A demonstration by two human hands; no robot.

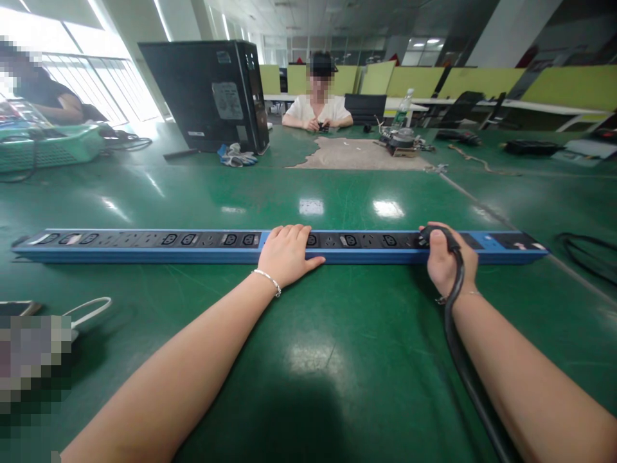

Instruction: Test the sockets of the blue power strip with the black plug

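A long blue power strip (231, 257) with a row of black sockets lies across the green table. My left hand (288, 255) rests over the strip near its middle, fingers bent over the far edge and thumb spread along the near side. At the right part of the strip, my right hand (449, 257) is closed around a black plug (432, 236), whose thick cable (453, 315) runs down along my right forearm. The plug is held over the sockets; whether its pins are in one cannot be told, since hand and plug cover that spot.
A black computer case (202, 90) stands beyond the strip, with gloves (236, 155) beside it. A green basket (53, 146) is at the far left, black cable (590, 254) at the right. Two people sit around the table. A blurred object (33, 354) lies front left.
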